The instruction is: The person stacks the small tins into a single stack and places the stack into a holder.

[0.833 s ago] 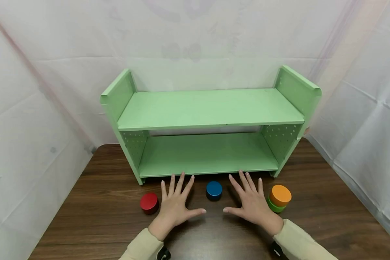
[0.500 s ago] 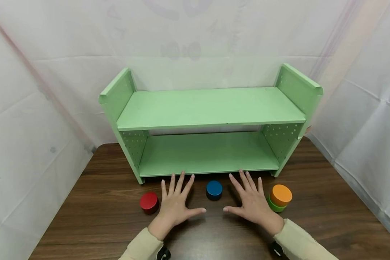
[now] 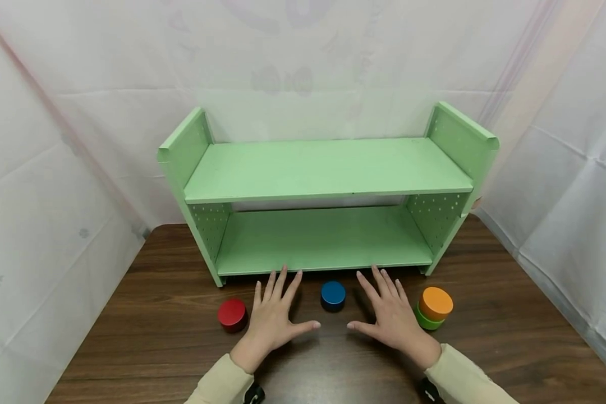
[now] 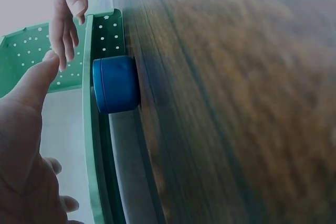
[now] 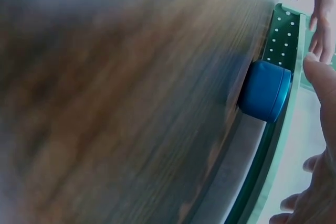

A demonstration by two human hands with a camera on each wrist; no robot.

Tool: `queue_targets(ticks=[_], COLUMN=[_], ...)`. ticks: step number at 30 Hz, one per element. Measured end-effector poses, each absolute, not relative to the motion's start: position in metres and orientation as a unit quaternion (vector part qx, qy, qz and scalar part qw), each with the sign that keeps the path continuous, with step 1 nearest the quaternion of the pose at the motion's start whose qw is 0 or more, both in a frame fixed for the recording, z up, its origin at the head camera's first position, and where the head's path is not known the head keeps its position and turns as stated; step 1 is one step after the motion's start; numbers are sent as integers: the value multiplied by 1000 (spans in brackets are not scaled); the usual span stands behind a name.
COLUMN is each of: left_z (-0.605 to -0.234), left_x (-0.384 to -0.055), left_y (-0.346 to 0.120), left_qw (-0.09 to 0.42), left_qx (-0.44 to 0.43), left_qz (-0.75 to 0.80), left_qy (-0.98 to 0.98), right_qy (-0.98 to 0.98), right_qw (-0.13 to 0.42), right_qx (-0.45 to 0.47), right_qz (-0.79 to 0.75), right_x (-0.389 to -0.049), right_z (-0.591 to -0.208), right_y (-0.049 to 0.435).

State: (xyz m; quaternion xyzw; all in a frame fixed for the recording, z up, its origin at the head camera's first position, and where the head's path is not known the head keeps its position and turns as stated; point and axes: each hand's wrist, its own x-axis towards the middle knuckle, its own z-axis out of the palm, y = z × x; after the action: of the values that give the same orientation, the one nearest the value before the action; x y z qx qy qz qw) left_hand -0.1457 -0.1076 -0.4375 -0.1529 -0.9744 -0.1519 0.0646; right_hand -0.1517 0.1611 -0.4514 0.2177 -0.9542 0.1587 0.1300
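Both hands hang palm down over the table in front of the green shelf, fingers spread, holding nothing. My left hand [image 3: 270, 325] is between a red round tin [image 3: 233, 315] and a blue round tin [image 3: 333, 295]. On the other side of the blue tin is my right hand [image 3: 395, 322]. Just to its right, an orange tin [image 3: 436, 303] sits on top of a green tin [image 3: 427, 323]. In the left wrist view the blue tin [image 4: 115, 84] stands on the table with its lid on, apart from the thumb. The right wrist view shows the same blue tin [image 5: 264, 91] from the other side.
A light green two-tier shelf [image 3: 323, 168] stands at the back of the table, with raised side panels. The dark wooden table [image 3: 151, 314] reaches out to both sides. White cloth [image 3: 293, 67] hangs behind and at the sides.
The little fingers of both hands have drawn slightly in towards the other fingers. The hands otherwise keep their place, and the tins have not moved.
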Motion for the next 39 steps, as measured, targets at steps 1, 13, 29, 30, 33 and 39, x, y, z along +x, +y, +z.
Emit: queue_targets(ticks=[1,13,29,30,33,39], left_z=[-437,-440,-438,-438,-438,-438], left_x=[-146,-144,-148,-148,-149,-151], left_y=[-107,-104,-96,-96,-95,-92], left_qw=[64,67,87,86,82,81], left_qx=[-154,-163,-184,-185,-186,-199], left_qz=[-152,-182,-245,-248,-253,-250], left_qy=[-974,-967,-948,-947,-946,-944], right_qy=[-954,-952,-933,-932,-927,-917], right_qw=[132,140,233,237,254,285], right_qx=[217,219,201,198,195,186], right_qz=[158,163,188,191,197,208], right_x=[-151,-136,-119,-118,-116,-113], right_z=[-452,-447,-432,-431,-429,-423], right_y=[161,163,169,170,172,179])
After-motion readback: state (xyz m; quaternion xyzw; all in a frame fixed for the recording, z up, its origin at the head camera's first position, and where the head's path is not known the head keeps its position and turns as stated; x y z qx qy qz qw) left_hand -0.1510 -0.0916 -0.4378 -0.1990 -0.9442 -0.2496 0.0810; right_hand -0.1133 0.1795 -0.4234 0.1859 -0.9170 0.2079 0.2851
